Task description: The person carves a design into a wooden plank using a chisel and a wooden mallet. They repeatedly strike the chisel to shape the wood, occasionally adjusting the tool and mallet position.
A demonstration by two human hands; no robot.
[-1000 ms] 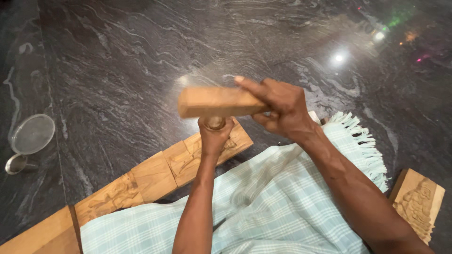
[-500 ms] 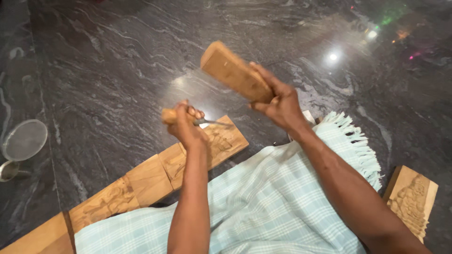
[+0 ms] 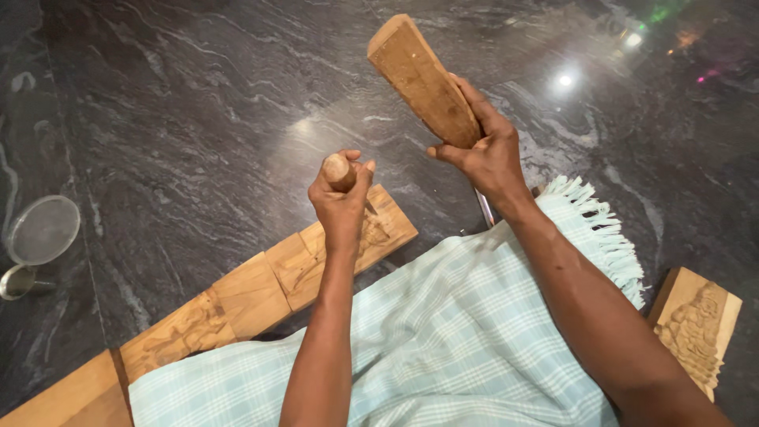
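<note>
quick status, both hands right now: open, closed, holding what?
Left hand: closed around a wooden-handled chisel, set against the carved wooden plank.
Right hand: closed around a wooden mallet block, raised above the chisel.

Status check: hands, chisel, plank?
Left hand gripping chisel handle, tip on carved plank. Right hand holds wooden mallet block raised above. Nothing between block and handle.

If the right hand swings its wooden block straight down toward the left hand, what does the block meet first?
Most likely the rounded wooden handle end sticking out of the left hand, though depth is unclear. The right hand holds the long wooden block raised.
</note>
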